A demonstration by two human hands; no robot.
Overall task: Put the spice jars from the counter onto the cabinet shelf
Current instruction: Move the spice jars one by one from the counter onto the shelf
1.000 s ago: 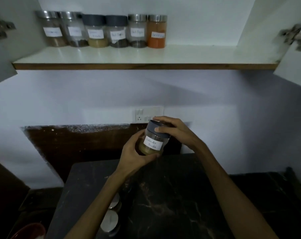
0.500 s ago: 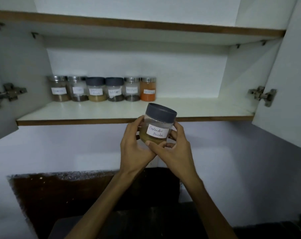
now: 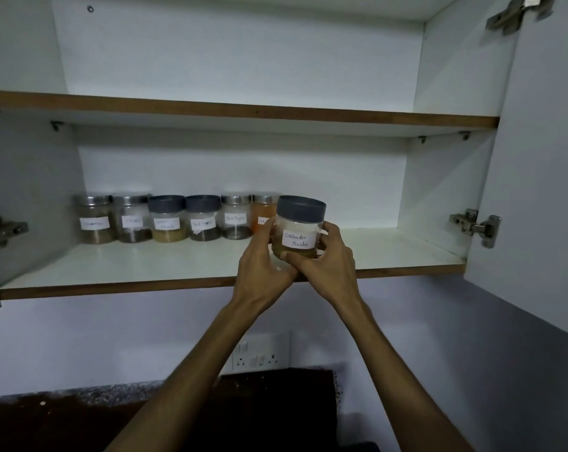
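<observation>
Fingers (image 3: 333,234) of both hands clamp the coriander jar (image 3: 299,228) above the shelf (image 3: 178,265); it could bump the orange jar (image 3: 262,213) beside it.

You have seven spice jars in sight. Six stand in a row (image 3: 178,220) at the back of the lower shelf (image 3: 145,265): counting along that shelf from its left end, two with steel lids, two with dark grey lids, then two more with steel lids. The seventh, the coriander powder jar (image 3: 299,228), has a dark grey lid and sits over the same shelf just right of the row, gripped by your two hands, left hand (image 3: 263,265) and right hand (image 3: 329,265). That makes four steel lids and three grey. You see two shelves, three door hinges and one wall socket plate (image 3: 261,352) below the lower shelf.
</observation>
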